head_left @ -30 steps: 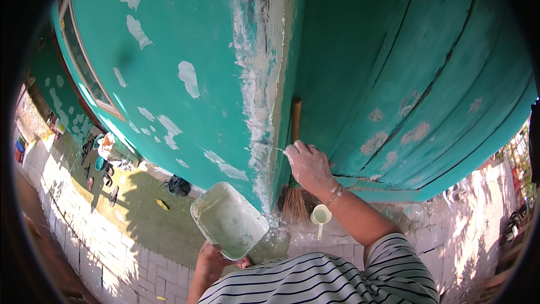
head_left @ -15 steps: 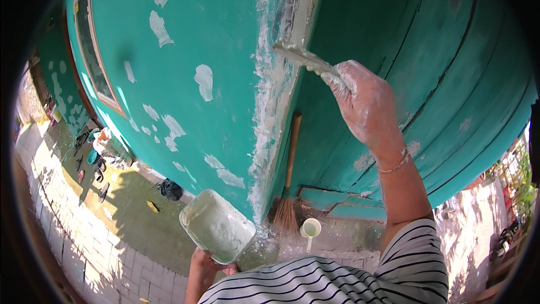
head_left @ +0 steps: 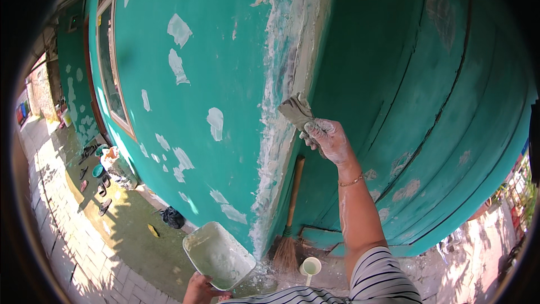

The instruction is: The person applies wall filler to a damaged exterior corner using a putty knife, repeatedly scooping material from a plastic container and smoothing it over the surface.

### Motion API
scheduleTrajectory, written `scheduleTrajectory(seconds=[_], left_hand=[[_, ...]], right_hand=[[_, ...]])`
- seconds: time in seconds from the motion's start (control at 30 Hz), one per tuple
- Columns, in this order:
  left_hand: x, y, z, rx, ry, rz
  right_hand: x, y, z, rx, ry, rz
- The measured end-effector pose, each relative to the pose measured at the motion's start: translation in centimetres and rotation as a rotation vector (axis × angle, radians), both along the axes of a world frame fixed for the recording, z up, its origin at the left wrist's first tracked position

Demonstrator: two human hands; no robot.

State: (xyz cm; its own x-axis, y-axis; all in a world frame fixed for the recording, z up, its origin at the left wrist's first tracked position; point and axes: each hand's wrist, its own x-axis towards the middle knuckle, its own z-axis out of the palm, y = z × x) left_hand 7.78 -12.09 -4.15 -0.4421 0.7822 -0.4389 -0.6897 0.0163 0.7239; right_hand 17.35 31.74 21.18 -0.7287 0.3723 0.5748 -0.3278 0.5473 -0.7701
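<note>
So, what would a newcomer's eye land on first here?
Probably the rough whitish strip running down the corner of the turquoise wall, upper centre, with pale patches dotting the wall to its left. Next, just right of centre, the right hand holding a grey-smeared scraper. Below, the left hand grips a pale tray at its near edge.

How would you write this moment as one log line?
left hand: holds white tray | right hand: holds paste-coated scraper before wall corner | nearby: broom, pale dipper
</note>
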Motion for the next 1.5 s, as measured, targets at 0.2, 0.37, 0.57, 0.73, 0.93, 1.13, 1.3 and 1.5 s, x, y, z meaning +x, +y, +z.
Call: scheduleTrajectory(seconds=[0.2, 0.37, 0.57, 0.73, 0.93, 1.13, 1.3, 1.5], left_hand=[[1.3, 0.8, 3.3, 0.095, -0.072, -0.029], [0.6, 0.1, 1.9, 0.012, 0.003, 0.04], [-0.5, 0.7, 0.7, 0.01, 0.001, 0.036], [-0.3, 1.9, 0.5, 0.046, 0.012, -0.014], [0.0, 3.2, -1.4, 0.049, -0.036, -0.014], [0.5, 2.7, -2.0, 0.053, -0.045, 0.047], [0.5, 2.7, -1.5, 0.043, 0.002, 0.068], [0.8, 2.5, -0.9, 0.013, 0.017, 0.083]], right_hand=[[-2.0, 4.2, -8.0, -0.454, 0.079, -0.031], [0.3, 3.2, -14.8, -0.578, 0.059, -0.154], [4.9, -2.6, -1.7, 0.54, 0.326, -0.769], [4.1, -5.0, 7.9, 1.352, 0.218, -1.099], [4.1, -6.0, 6.4, 1.511, -0.161, -1.092], [5.8, -9.0, -7.3, 1.333, -0.504, -0.7], [6.5, -8.1, -14.1, 0.557, -0.604, -0.36], [5.9, -7.1, -4.8, 0.566, -0.279, -0.451]])
